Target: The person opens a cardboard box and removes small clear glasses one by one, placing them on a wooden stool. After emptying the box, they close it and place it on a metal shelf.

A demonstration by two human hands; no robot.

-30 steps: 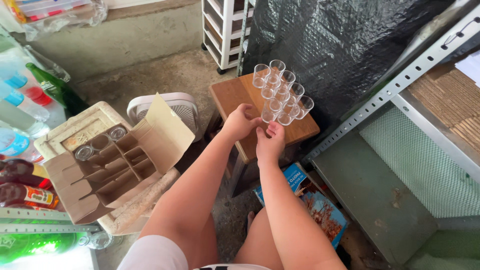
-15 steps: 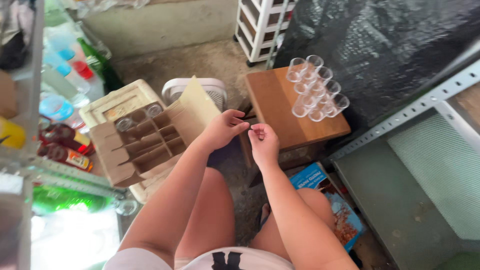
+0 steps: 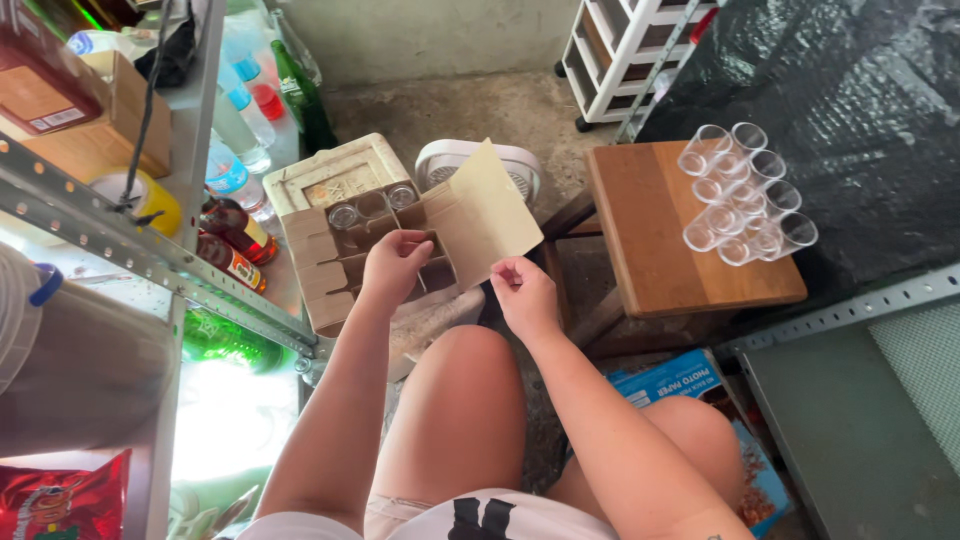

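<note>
Left hand [image 3: 395, 262] fingers curl over the divided carton [image 3: 370, 250], right hand [image 3: 522, 293] loosely curled, empty.

Concrete floor [image 3: 470, 110], metal shelving [image 3: 120, 245]

Seen from above, the person has bare forearms and bare hands: the left hand [image 3: 393, 262] and the right hand [image 3: 525, 295] wear no gloves, rings or watch. Both knees and thighs are bare too. At the bottom edge shows a white garment with a bold black marking on it, and beside it a strip of pale, light-coloured shorts.
</note>
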